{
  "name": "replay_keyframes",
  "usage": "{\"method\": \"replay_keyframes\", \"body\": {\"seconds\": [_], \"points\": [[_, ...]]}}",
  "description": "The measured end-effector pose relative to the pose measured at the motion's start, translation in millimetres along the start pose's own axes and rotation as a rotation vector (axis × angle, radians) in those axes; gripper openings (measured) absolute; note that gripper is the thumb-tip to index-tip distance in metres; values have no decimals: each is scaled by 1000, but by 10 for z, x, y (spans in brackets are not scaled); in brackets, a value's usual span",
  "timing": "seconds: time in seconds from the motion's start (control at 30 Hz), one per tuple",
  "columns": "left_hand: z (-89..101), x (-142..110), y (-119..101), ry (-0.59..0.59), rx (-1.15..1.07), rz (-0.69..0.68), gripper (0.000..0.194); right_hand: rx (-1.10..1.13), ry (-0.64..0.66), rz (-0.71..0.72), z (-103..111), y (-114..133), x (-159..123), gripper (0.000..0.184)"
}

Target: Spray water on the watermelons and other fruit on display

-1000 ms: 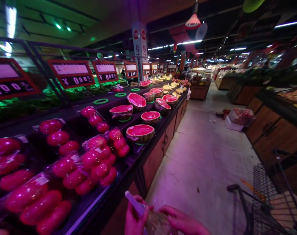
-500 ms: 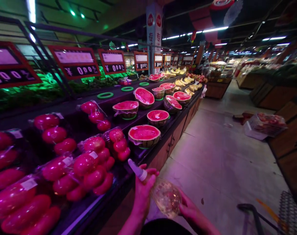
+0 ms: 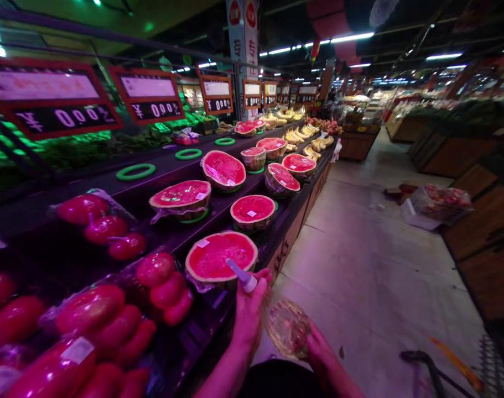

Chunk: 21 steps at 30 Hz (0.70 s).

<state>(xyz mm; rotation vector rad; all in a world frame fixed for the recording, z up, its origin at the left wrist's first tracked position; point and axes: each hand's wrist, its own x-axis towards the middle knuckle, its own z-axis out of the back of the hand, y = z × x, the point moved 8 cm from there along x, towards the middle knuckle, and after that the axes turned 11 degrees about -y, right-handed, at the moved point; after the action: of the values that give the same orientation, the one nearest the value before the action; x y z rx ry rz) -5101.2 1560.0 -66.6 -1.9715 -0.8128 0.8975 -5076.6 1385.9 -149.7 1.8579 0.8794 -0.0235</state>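
Observation:
My left hand [image 3: 249, 312] is shut around a lilac-and-white stick-like tool [image 3: 240, 275], whose exact kind I cannot tell. Its tip overlaps the near edge of a film-wrapped half watermelon [image 3: 221, 257] in this view, and I cannot tell whether they touch. My right hand [image 3: 320, 348] holds a round transparent plastic package [image 3: 288, 329] from below. Its contents are blurred and cannot be made out. Both hands are in front of the display's near edge.
Wrapped red fruit [image 3: 89, 315] fills the black display [image 3: 202, 331] at left, with more melon halves and bananas [image 3: 301, 138] beyond. Green rings, price signs and wooden counters stand nearby. A tiled aisle [image 3: 372, 260] runs ahead, with a floor crate [image 3: 436, 204] and shopping cart [image 3: 426, 365].
My view has swung closer to the melons, and the cart has slid toward the lower right corner. Both hands have risen into view, with the stick now near the front melon half.

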Motion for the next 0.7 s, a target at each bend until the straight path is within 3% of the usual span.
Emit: {"method": "replay_keyframes", "body": {"seconds": [0.1, 0.17, 0.33, 0.43, 0.53, 0.7], "points": [[-226, 165, 30, 20, 41, -37, 59, 28, -40, 16, 111, 121, 170, 86], [-248, 272, 30, -26, 82, -108, 58, 17, -9, 12, 96, 200, 290, 82], [-98, 462, 118, -227, 73, -177, 58, -7, 305, 33, -128, 515, 585, 75], [-195, 534, 189, -301, 86, -188, 54, -8, 445, 23, -90, 722, 783, 75], [-535, 610, 284, -317, 76, -153, 53, -27, 462, 8, 137, 920, 1017, 80], [-1437, 730, 406, -226, 56, -122, 53, -47, 353, 9, 673, 1332, 1363, 85]]}}
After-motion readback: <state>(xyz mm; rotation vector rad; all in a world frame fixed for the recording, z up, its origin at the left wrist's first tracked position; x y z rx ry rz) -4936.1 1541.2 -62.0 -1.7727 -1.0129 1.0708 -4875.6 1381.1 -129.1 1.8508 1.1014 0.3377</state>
